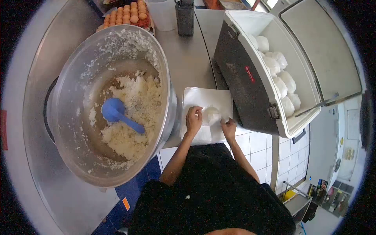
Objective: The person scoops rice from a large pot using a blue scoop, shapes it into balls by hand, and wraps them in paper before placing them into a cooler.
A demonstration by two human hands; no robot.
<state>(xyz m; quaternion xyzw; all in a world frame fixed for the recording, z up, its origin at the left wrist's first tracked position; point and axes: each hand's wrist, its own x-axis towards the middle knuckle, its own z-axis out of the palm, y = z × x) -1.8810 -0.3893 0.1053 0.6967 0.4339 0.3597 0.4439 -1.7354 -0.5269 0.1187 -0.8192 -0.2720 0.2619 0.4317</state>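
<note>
We see our left hand [193, 120] and right hand [228, 127] with fingers curled, pinching a white rice ball [212, 115] lying between them on plastic sheets [203, 98] beside the bowl [113, 105].

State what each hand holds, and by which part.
Both hands, left and right, pinch the white wrapped portion at its opposite sides, on the plastic sheets.

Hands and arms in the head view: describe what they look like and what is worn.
Both arms are bare to the hands, with no sleeves, gloves, watch or rings visible on the left hand or right hand. The body below wears a black garment.
</note>
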